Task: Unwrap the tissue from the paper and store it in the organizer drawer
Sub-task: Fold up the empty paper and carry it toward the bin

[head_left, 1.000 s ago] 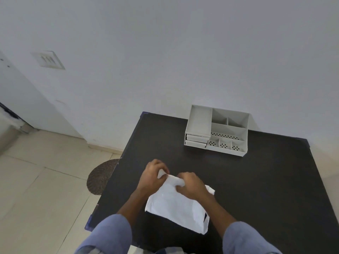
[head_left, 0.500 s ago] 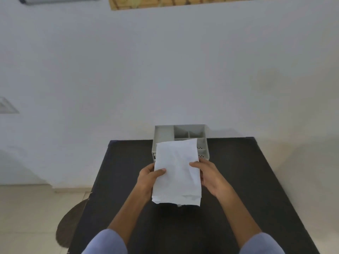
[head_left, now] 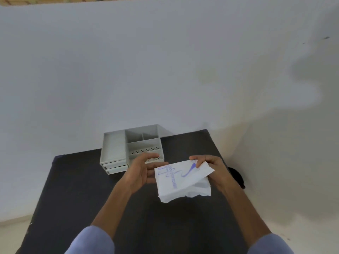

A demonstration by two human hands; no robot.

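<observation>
White paper point(head_left: 180, 182) printed with blue marks hangs in the air between our hands, above the black table point(head_left: 77, 189): our right hand point(head_left: 213, 170) pinches its upper right corner between thumb and fingers, while our left hand point(head_left: 141, 171) is spread open, fingers behind the sheet's left edge. We cannot tell the tissue apart from the paper. Just beyond our left hand stands the white organizer point(head_left: 117, 149), its drawers point(head_left: 116, 166) pushed in.

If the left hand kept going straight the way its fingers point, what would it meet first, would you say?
Probably the white paper wrapper held by the right hand; the left hand already looks close to its edge, though depth is unclear.
</observation>
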